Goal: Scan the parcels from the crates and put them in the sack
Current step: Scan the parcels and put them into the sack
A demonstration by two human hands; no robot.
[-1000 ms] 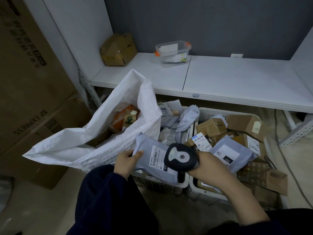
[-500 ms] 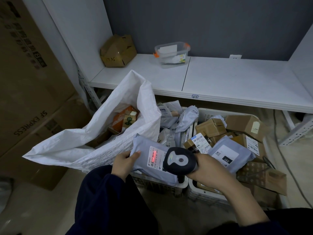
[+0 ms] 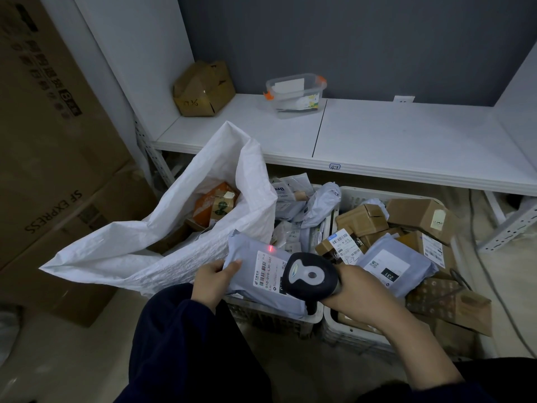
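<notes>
- The grey parcel [image 3: 247,257] is pinched at its near edge by the left hand [image 3: 213,282], thumb on top; it is held between the two hands, over the near rim of the left crate [image 3: 273,318].
- On its white label [image 3: 265,270] a barcode and "010-010-L30-551" can be read.
- The scanner [image 3: 309,276] is gripped by the right hand [image 3: 357,289], fingers wrapped round the handle, and its head is held above the label.
- "231" is printed on a grey mailer [image 3: 389,270] just beyond the right hand, in the right crate [image 3: 357,335].
- "SF EXPRESS" is seen on the large carton [image 3: 52,210] far left of the left hand.
- The open sack [image 3: 186,251] lies just beyond the left hand.
- Half a second ago the red scan light was spread across the barcode; now only a small red spot [image 3: 270,248] is seen at the label's far edge. A second ago no light was shown.
- The label's near end is covered by the scanner head, the left fingers are hidden under the parcel, and the smaller print cannot be made out.
</notes>
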